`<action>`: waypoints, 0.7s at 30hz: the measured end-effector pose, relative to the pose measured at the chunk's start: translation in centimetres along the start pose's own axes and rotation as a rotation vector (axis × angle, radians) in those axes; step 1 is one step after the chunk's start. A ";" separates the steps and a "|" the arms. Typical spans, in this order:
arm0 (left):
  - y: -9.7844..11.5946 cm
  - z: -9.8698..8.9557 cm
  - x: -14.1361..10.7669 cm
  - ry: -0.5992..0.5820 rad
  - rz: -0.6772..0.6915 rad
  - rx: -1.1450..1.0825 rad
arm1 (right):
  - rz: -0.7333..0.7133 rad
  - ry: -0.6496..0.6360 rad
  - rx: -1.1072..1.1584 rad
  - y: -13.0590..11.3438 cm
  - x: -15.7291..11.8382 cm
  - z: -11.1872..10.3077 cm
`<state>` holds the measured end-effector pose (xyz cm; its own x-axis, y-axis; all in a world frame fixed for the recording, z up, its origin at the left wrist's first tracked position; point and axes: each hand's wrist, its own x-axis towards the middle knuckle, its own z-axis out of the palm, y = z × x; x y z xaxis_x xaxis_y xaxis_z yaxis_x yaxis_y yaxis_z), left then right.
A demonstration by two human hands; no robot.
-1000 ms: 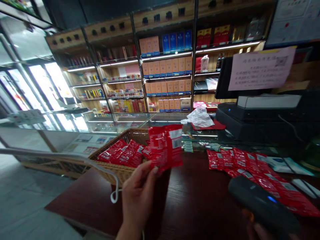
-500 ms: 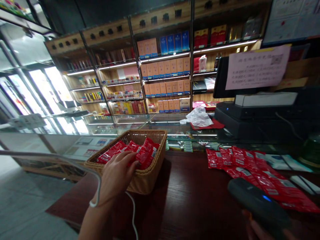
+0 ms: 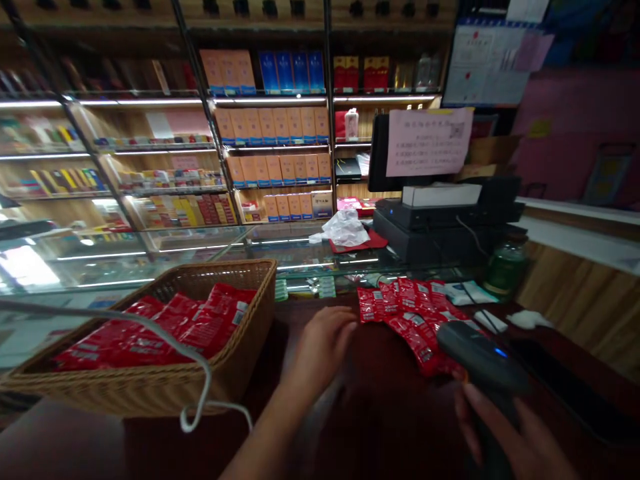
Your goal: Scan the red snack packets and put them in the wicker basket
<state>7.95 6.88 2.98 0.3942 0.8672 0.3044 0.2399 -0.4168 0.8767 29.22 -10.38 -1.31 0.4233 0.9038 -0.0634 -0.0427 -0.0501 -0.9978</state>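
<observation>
While the right hand (image 3: 505,433) grips the scanner (image 3: 480,360), the left hand's (image 3: 323,343) loose, empty fingers near red packets (image 3: 405,313) beside the basket (image 3: 165,387)

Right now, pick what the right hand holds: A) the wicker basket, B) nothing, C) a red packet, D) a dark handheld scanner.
D: the right hand wraps the handle of the dark handheld scanner, its blue light lit, above the red packets on the counter; the left hand is empty.

Lit wooden shelves (image 3: 270,133) of boxed goods line the back wall behind a glass counter (image 3: 210,253).
</observation>
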 end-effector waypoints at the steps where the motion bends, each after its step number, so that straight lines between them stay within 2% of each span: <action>1: -1.0 2.4 1.1 -0.055 -0.080 -0.049 | -0.008 0.013 -0.013 -0.2 0.0 -0.3; 4: -4.0 8.6 3.8 -0.176 -0.280 -0.149 | -0.006 0.102 -0.047 -0.5 -0.4 -0.4; 6: -5.5 11.9 4.8 -0.226 -0.400 -0.220 | 0.010 0.122 -0.055 -0.3 -0.6 -0.4; 8: -6.4 14.1 5.2 -0.207 -0.471 -0.290 | 0.010 0.108 -0.053 0.0 -0.6 -0.5; 10: -6.8 15.2 5.1 -0.136 -0.491 -0.368 | 0.009 0.069 -0.024 0.3 -0.5 -0.6; 12: -6.9 15.2 4.7 -0.056 -0.481 -0.457 | 0.026 0.023 0.010 0.6 -0.5 -0.6; 14: -6.8 14.3 3.9 0.003 -0.458 -0.546 | 0.031 0.055 0.030 0.8 -0.4 -0.4; 18: -5.9 11.2 0.9 0.046 -0.406 -0.662 | -0.019 0.173 0.001 1.2 0.1 0.4; 21: -5.1 8.6 -1.9 0.038 -0.380 -0.679 | -0.063 0.161 -0.051 0.6 0.7 1.4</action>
<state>13.62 5.03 -5.23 0.3596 0.9312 -0.0603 -0.2484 0.1578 0.9557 28.26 -9.16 -1.90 0.5634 0.8262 0.0012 0.0328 -0.0209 -0.9992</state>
